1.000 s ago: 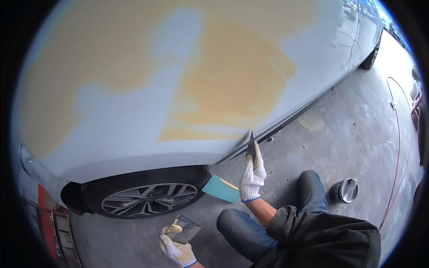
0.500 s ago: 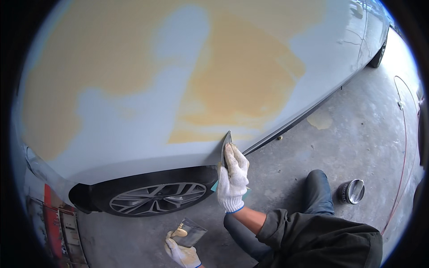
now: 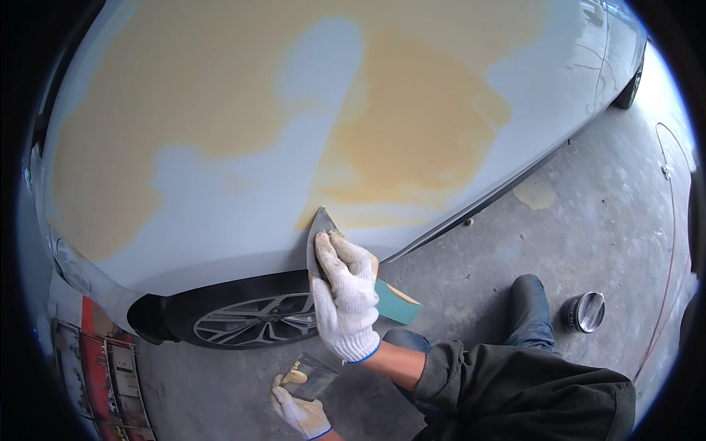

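Observation:
My right hand [image 3: 346, 294], in a white knit glove, is closed round a grey metal putty knife [image 3: 322, 222]. The blade's tip lies at the lower edge of the yellow filler patch [image 3: 412, 110] on the white car panel [image 3: 235, 213], just above the wheel arch. From beneath that hand a flat teal piece [image 3: 399, 303] with a yellowish edge sticks out; whether it is gripped too is hidden. Lower down, my left hand [image 3: 301, 415], also gloved, grips a dark flat plate [image 3: 318, 378] carrying a dab of yellow putty [image 3: 295, 375].
Below the panel is the car's wheel [image 3: 257, 320]. A metal can [image 3: 586, 312] stands on the concrete floor [image 3: 485, 242] right of my knee [image 3: 531, 309]. A thin red hose [image 3: 668, 272] runs along the far right. Red and grey equipment [image 3: 95, 345] stands at lower left.
My right hand has moved left with the putty knife, from the patch's lower middle to its lower left corner. More of the teal piece shows. The left hand has barely moved.

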The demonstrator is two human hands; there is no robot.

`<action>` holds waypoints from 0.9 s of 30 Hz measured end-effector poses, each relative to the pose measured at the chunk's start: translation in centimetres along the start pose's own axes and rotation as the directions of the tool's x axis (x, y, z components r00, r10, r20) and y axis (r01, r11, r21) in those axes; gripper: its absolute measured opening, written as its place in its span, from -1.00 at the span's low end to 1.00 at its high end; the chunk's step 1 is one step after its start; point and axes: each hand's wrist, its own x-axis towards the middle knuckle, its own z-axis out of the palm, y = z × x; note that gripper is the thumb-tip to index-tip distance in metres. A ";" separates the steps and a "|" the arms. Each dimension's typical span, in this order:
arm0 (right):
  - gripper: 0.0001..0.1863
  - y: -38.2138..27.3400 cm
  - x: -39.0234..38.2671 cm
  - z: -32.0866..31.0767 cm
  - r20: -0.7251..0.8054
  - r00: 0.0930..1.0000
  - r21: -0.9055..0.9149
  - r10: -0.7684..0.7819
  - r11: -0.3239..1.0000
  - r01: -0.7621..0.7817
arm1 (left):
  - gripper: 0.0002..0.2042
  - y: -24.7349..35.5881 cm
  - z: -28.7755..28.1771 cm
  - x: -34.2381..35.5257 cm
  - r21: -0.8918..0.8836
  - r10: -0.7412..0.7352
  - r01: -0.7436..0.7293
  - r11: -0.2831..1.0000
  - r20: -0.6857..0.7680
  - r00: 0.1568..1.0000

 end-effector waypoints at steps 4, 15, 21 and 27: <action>-0.36 -1.8 0.3 0.1 0.040 0.998 0.036 -0.051 0.998 0.049 | -0.50 0.5 0.4 -0.2 0.001 0.029 -0.029 1.000 0.000 1.000; -0.61 -0.8 4.4 -12.2 0.790 0.590 0.249 0.168 0.791 -0.559 | -0.56 1.6 4.2 -3.2 -0.068 -0.002 0.011 0.998 0.129 0.992; -0.56 3.7 6.4 -21.2 0.957 0.272 0.107 0.098 0.755 -0.647 | -0.71 1.3 12.0 -5.0 0.066 0.040 -0.071 0.995 0.386 0.922; -0.65 9.0 7.6 -28.4 0.975 0.221 0.044 -0.020 0.993 -0.106 | -0.74 2.9 16.0 -5.5 -0.103 0.114 -0.086 0.991 0.300 0.947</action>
